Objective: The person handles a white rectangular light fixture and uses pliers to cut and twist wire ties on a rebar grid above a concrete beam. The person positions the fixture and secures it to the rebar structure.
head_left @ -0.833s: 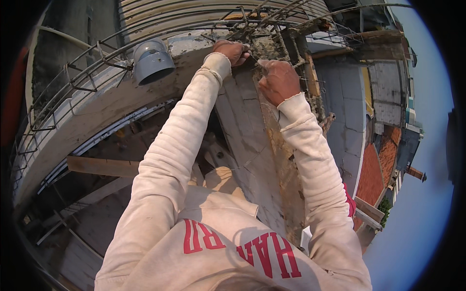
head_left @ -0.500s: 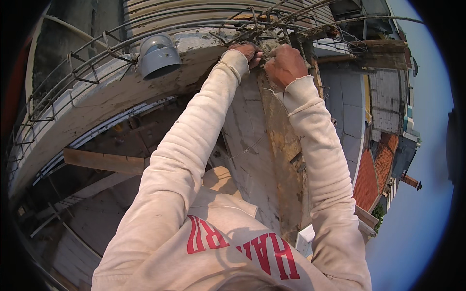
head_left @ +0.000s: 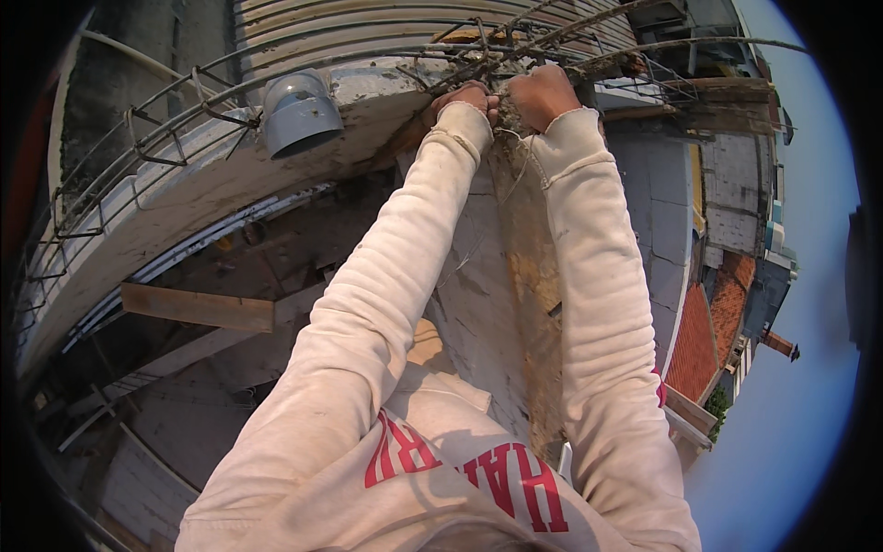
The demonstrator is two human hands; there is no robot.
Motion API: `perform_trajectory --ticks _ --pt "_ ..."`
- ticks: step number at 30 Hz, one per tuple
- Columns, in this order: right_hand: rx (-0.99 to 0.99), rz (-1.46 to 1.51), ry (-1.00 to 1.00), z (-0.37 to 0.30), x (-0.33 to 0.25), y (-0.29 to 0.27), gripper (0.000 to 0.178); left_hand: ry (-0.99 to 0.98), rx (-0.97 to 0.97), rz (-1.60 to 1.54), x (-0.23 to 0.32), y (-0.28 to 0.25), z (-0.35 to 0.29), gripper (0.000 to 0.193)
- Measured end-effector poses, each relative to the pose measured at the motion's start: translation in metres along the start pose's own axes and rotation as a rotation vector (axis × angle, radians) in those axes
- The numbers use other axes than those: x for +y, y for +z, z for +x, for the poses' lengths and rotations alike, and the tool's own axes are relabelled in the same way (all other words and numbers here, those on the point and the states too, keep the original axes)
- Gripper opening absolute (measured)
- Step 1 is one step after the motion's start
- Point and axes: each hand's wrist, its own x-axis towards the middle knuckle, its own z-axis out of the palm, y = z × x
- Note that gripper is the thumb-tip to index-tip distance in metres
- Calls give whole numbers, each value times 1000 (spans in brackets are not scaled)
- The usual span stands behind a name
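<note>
At the top of a mortar-smeared post (head_left: 522, 235), both my hands are closed, close together, beside crossed rebar (head_left: 487, 63). My left hand (head_left: 465, 97) has its fingers curled in against the rough cement edge. Just right of it, my right hand (head_left: 543, 96) forms a fist with its back toward me. Whatever the fingers pinch is hidden behind the knuckles. A thin wire (head_left: 521, 138) loops out between the hands by my right cuff, and a fine strand hangs down below it.
A grey pipe elbow (head_left: 302, 118) juts from the curved concrete ledge (head_left: 184, 198) at left. A rebar cage (head_left: 147, 138) runs along that ledge. Corrugated sheeting (head_left: 359, 26) lies behind. Below left are a wooden plank (head_left: 198, 306) and a deep drop; tiled roofs (head_left: 694, 345) stand at right.
Both hands have shifted slightly up and away from me, staying closed. The left forearm has moved right, and the wire by the right cuff shows more.
</note>
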Motion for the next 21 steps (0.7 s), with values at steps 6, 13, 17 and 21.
perform_trajectory --ticks 6,13,17,21 --pt "24 126 28 -6 -1 -3 25 -18 -75 131 6 -6 0 7" --pt "-29 131 174 4 3 12 33 131 -115 873 -23 2 97 18" --pt "-18 389 351 2 -57 -14 44 949 -112 1630 -29 -23 196 32" --pt "117 495 570 -14 -28 -2 48 774 -239 1793 -37 15 79 29"
